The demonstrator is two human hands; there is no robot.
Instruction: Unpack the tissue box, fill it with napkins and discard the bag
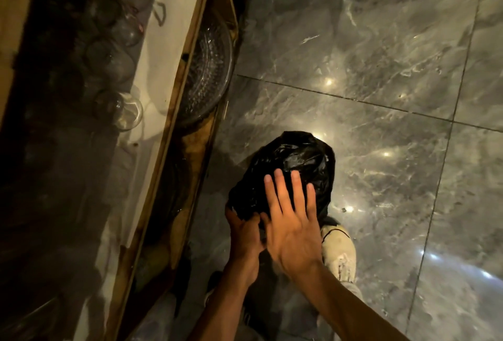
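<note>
A black plastic bag [294,161] hangs crumpled in front of me above the grey marble floor. My left hand [243,231] grips the bag's near lower edge from underneath. My right hand [292,221] lies flat on top of the bag with its fingers spread and straight, pressing on the plastic without closing around it. What the bag holds is hidden. No tissue box or napkins show in this view.
A glass-fronted wooden cabinet [174,112] runs along the left, with glass jugs [128,112] on one shelf and a cut-glass bowl [209,74] below. My light shoe [340,251] stands on the glossy tiled floor [394,68] under the bag.
</note>
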